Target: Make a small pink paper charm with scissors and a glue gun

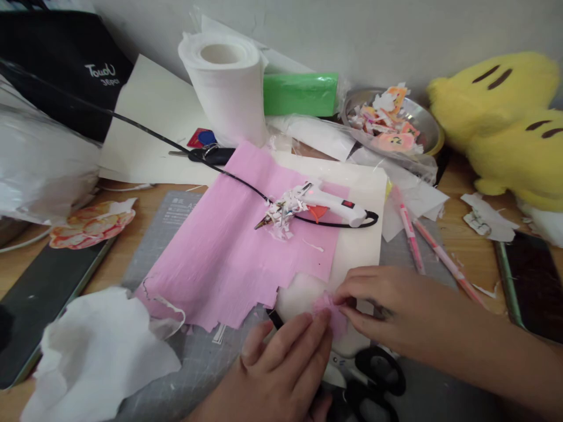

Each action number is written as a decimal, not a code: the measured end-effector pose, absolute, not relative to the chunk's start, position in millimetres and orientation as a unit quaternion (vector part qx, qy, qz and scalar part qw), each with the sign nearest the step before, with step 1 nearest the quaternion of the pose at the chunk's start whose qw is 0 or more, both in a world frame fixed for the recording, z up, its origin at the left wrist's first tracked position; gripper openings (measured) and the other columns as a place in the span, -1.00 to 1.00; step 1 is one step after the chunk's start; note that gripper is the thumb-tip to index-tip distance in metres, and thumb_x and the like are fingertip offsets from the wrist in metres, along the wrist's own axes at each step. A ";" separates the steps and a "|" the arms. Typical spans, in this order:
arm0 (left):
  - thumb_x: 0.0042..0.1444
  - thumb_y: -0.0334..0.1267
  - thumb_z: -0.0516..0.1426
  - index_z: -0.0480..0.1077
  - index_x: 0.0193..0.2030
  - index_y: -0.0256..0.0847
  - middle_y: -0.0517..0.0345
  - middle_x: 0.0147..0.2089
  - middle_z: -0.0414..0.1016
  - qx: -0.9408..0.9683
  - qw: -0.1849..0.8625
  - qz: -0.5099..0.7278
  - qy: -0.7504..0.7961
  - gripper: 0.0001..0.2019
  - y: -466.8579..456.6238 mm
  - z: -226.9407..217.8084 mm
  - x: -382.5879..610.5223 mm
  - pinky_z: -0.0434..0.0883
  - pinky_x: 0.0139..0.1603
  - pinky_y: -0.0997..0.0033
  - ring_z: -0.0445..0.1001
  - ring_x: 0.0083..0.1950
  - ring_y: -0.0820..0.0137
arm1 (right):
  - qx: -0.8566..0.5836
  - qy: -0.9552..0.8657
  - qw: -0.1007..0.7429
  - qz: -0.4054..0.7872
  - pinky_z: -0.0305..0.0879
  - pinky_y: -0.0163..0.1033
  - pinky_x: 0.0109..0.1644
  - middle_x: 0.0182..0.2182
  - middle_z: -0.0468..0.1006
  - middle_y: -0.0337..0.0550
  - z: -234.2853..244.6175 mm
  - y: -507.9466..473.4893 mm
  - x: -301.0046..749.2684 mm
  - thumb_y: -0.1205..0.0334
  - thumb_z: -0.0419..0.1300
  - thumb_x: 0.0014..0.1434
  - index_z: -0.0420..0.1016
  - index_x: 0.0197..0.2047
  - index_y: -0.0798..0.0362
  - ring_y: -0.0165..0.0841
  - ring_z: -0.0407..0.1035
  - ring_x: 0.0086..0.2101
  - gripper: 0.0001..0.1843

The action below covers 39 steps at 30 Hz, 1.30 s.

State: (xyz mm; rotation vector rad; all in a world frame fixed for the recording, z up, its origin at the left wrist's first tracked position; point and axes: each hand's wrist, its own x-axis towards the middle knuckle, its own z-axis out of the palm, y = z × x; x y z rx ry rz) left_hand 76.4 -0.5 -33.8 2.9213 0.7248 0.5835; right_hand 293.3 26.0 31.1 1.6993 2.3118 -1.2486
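Observation:
A small ruffled piece of pink crepe paper (338, 323) lies between my two hands, over a round white piece (301, 298). My right hand (373, 299) pinches the crepe paper between thumb and fingertips. From below, my left hand (290, 357) presses its closed fingers against the near side; its thumb is mostly hidden. Black-handled scissors (380, 372) lie partly under my hands. Beyond them, a large pink crepe sheet (220, 252) bears a white hot glue gun (334, 202), its nozzle covered with paper scraps.
Crumpled white paper (105, 351) and a phone (48, 299) lie left; another phone (534, 281) lies right, near two pink pens (411, 234). Behind stand a paper roll (224, 88), a metal bowl of scraps (391, 123) and yellow plush toys (505, 117). A black cord (167, 140) crosses the sheet.

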 end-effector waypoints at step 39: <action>0.17 -0.03 0.02 0.42 0.01 -0.13 0.32 0.16 0.39 0.954 0.049 0.182 0.231 -0.64 -1.4 -31.5 73.1 0.11 -0.10 0.28 0.24 0.06 0.38 | 0.587 0.646 -0.044 -0.486 0.12 -0.39 -0.48 -0.55 0.45 -0.37 12.5 41.0 294.7 0.24 0.12 0.10 0.44 -0.41 -0.01 -0.49 0.29 -0.52 -0.90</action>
